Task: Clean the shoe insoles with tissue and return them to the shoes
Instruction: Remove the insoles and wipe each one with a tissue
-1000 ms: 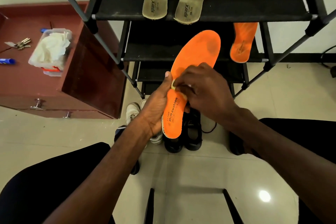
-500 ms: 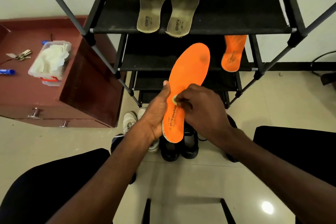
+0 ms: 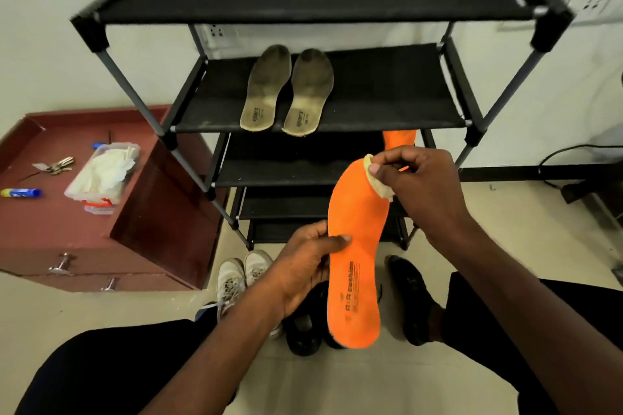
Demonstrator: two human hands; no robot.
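The right hand (image 3: 421,185) pinches a small wad of tissue (image 3: 377,180) against the toe end of an orange insole (image 3: 357,246); most of the wad is hidden under the fingers. The left hand (image 3: 303,266) grips the same insole at its middle, thumb on the printed face, and holds it upright in front of the shoe rack (image 3: 303,7). A second orange insole (image 3: 397,138) lies on the third shelf, but only its tip shows behind the right hand. Two worn grey insoles (image 3: 286,91) lie side by side on the second shelf. On the floor, two white shoes (image 3: 242,276) stand beside the left wrist, and black shoes (image 3: 411,296) are partly covered by the insole and the arms, so their number cannot be counted. On the red desk (image 3: 50,229) at the left stand one clear box of tissues (image 3: 104,172), one bunch of keys (image 3: 55,165) and one blue tube (image 3: 20,192), whose label is too blurred to read.
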